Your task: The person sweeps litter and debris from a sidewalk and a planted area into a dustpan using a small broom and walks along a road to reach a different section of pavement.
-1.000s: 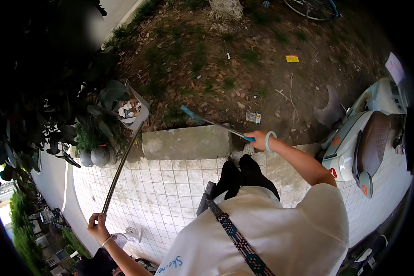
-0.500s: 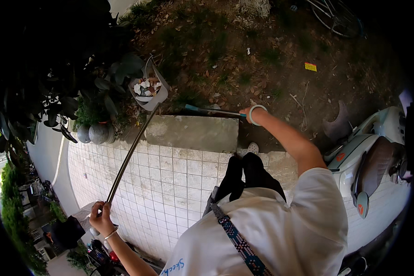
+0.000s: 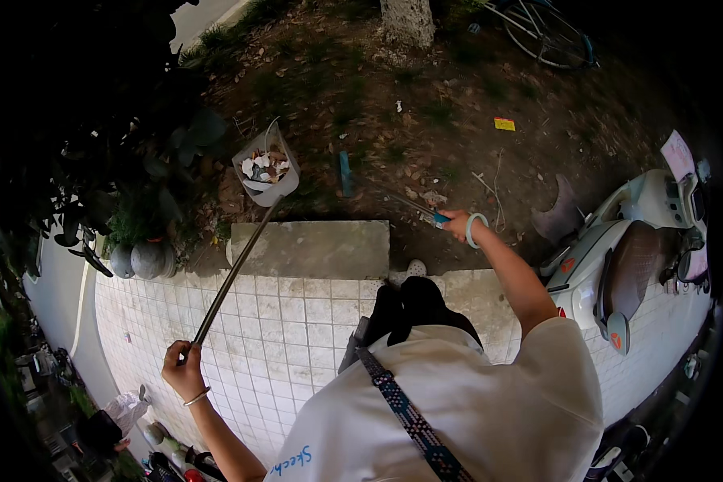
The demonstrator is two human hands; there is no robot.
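The left hand [image 3: 185, 369] is closed, thumb and fingers pinched around the upper end of a long, dark, glossy pole [image 3: 237, 279]. A thin pale bangle [image 3: 197, 396] encircles the left wrist. The pole slants forward and to the right over the white square-tiled pavement [image 3: 273, 317] and crosses above the grey rectangular stone slab [image 3: 329, 249]. Its far end meets a pale grey plastic dustpan [image 3: 278, 192], positioned beyond the slab on the soil side. Crumpled white and brown scraps [image 3: 259, 167] lie inside the dustpan. Contact between the dustpan and the ground cannot be determined.

The right hand [image 3: 459, 226] is closed, fingers wrapped around the blue grip [image 3: 441, 217] of a slender metallic shaft [image 3: 414, 203]. A thick pale green bracelet [image 3: 477, 230] encircles the right wrist. The shaft extends leftward, blurred, toward a narrow blue tool head [image 3: 345, 173]. The tool head is located right of the dustpan and apart from it, over brown, leaf-strewn soil [image 3: 458, 161]. Whether the tool head touches the soil cannot be determined.

A flat yellow-and-red packet [image 3: 504, 124] lies on the soil, forward and right of the right hand. A pale green-and-white scooter [image 3: 582, 253] with a brown seat stands at the right.
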